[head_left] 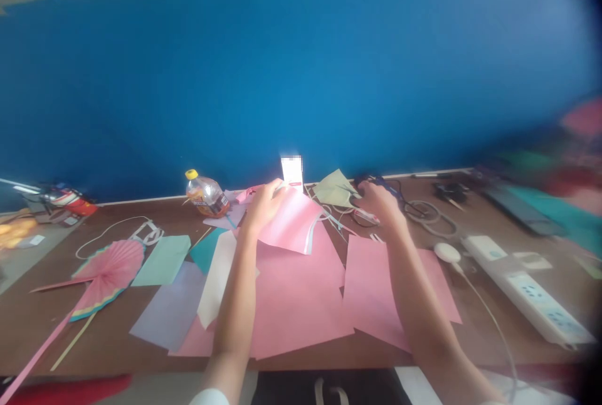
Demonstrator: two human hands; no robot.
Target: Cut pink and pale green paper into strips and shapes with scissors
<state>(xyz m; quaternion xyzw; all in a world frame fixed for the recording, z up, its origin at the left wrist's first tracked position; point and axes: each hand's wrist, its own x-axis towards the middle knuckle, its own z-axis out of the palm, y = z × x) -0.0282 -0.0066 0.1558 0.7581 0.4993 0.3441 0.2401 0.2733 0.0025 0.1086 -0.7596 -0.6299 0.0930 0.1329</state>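
Left hand (265, 205): grip pinches pink sheet (292, 224), apparently steadying it.
Right hand (379, 200): beside green paper (333, 189); cannot tell grip.

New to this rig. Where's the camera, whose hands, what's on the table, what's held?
There is no robot here: one camera worn on a person's head looks forward and down at their two bare hands. The left hand holds a raised, curving sheet of pink paper. The right hand is near the back, beside a pale-green folded paper; blur hides whether it grips anything. On the brown tabletop are flat pink paper sheets, a pleated pink paper fan with a blue-and-yellow edge, a clear plastic bottle with a yellow cap and a long white power strip.
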